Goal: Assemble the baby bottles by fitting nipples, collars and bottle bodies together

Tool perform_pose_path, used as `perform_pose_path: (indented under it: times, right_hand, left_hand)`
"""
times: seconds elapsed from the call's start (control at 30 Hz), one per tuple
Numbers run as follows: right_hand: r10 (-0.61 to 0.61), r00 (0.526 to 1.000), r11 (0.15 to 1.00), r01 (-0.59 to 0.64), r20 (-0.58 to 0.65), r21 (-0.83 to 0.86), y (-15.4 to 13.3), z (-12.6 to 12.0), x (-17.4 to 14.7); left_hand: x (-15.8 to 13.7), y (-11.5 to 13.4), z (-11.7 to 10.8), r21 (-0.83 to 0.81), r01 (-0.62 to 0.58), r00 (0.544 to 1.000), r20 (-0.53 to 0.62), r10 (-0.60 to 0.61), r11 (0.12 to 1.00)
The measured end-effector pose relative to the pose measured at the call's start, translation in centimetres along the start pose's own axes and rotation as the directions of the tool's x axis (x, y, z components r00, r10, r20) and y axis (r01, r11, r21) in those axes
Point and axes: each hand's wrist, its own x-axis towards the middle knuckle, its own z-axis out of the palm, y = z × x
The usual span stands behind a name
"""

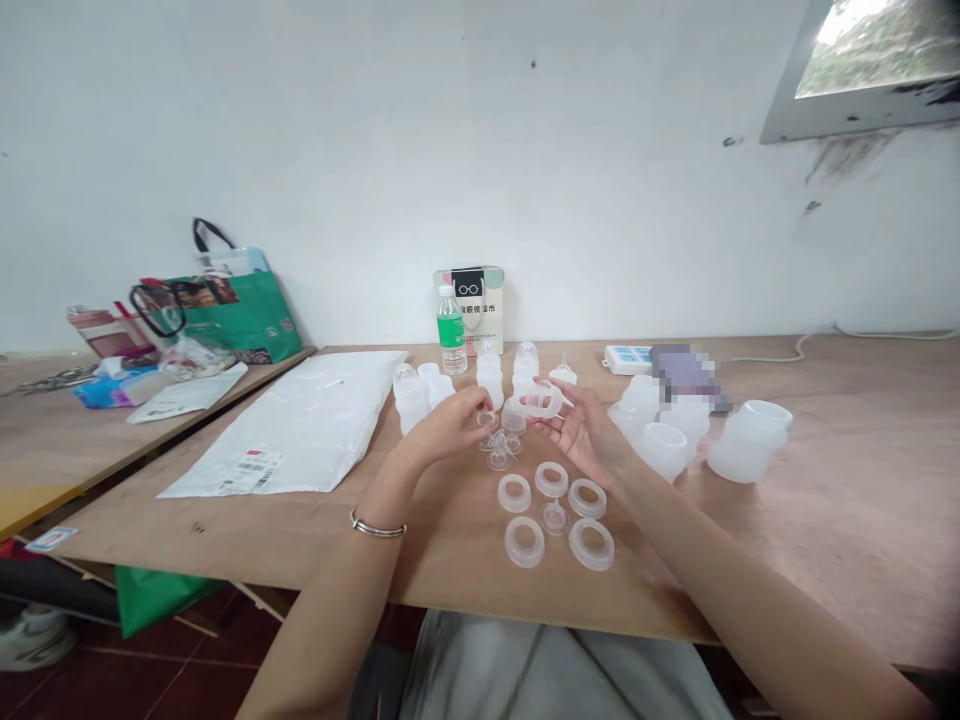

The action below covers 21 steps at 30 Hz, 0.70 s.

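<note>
My right hand (581, 432) holds a translucent bottle collar (546, 400) with a nipple, lying sideways in the fingers. My left hand (459, 422) is closed, its fingertips pinched together over a small cluster of clear bottle nipples (499, 455); what lies in the pinch is too small to make out. A clear dome cap (514, 414) stands between the hands. Nearer the table edge, several loose collar rings (524, 541) lie around a single clear nipple (554, 516). Several capped baby bottles (490, 380) stand behind my hands. Right of my right forearm are open frosted bottles (748, 440).
A white plastic mailing bag (292, 420) lies flat on the left of the wooden table (435, 560). At the back stand a water bottle (451, 335) and a paper gift bag (491, 310). Beyond the right hand lies a white power strip (628, 360). A green bag (262, 310) sits far left.
</note>
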Motion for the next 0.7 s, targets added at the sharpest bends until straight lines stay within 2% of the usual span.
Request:
perform_pose_path:
  times: [0.07, 0.2, 0.33, 0.43, 0.53, 0.7]
  right_hand:
    - [-0.035, 0.999, 0.995, 0.034, -0.01, -0.093, 0.3, 0.0, 0.1]
    - [-0.068, 0.998, 0.981, 0.068, 0.007, -0.181, 0.8, 0.3, -0.1]
    - [-0.134, 0.991, 0.958, 0.137, 0.029, -0.253, 1.3, 0.6, -0.1]
    - [-0.176, 0.984, 0.938, 0.167, 0.0, -0.303, 1.7, 0.7, 0.0]
    - [-0.192, 0.981, 0.912, 0.179, 0.0, -0.368, 1.8, 0.7, 0.0]
    - [-0.212, 0.976, 0.886, 0.214, 0.05, -0.411, 1.7, 0.9, 0.0]
  left_hand:
    - [0.0, 0.6, 0.1, -0.103, -0.051, 0.996, -0.076, 0.044, 0.993]
    - [0.1, 1.4, 0.6, -0.313, -0.102, 0.992, -0.099, 0.074, 0.944]
    - [0.2, 1.6, 1.0, -0.285, -0.119, 0.99, -0.107, 0.092, 0.951]
    - [0.2, 1.4, 1.4, -0.37, -0.058, 0.997, -0.07, 0.035, 0.927]
    - [0.3, 1.1, 1.7, -0.525, 0.002, 0.998, -0.053, -0.036, 0.851]
    - [0.6, 1.1, 2.0, -0.73, 0.04, 0.99, -0.062, -0.124, 0.682]
